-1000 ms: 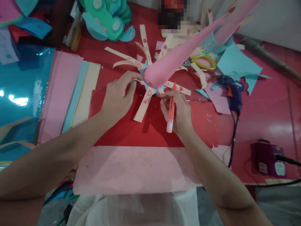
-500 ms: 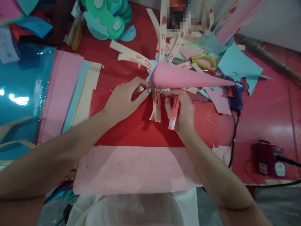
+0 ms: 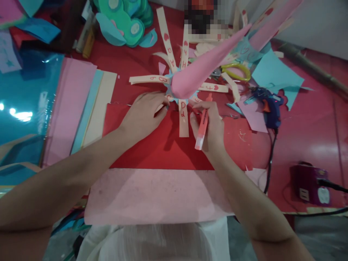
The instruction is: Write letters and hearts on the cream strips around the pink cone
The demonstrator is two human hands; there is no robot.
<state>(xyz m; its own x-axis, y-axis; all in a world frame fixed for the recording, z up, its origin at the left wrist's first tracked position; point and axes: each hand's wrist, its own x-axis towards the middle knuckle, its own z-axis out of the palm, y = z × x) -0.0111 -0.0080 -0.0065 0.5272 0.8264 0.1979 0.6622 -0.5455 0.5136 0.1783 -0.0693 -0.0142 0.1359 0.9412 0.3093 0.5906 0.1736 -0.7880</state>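
Note:
A pink paper cone [image 3: 209, 61] leans up and to the right from a scalloped light-blue base [image 3: 168, 89]. Cream strips with red letters and hearts spread out around that base. One marked "D d" [image 3: 183, 121] hangs toward me between my hands. At the base's left edge, my left hand [image 3: 146, 112] has thumb and fingers closed on the strip marked C, mostly hidden by the fingers. My right hand [image 3: 214, 125] grips a red marker [image 3: 202, 128] and its fingertips touch the strip marked E at the base's right side.
A red sheet [image 3: 157, 156] lies under the work, over a pale pink sheet [image 3: 152, 195]. Yellow-handled scissors [image 3: 240, 69] and a blue glue gun [image 3: 272, 105] with a cord lie right. Left are coloured paper sheets [image 3: 72, 90]; behind, green cut-outs [image 3: 136, 25]. A purple socket box [image 3: 312, 186] sits right.
The cone's tip has swung from pointing right to up and right. Base and strips have turned counterclockwise, and the D strip lies flatter. Both hands stay nearly in place.

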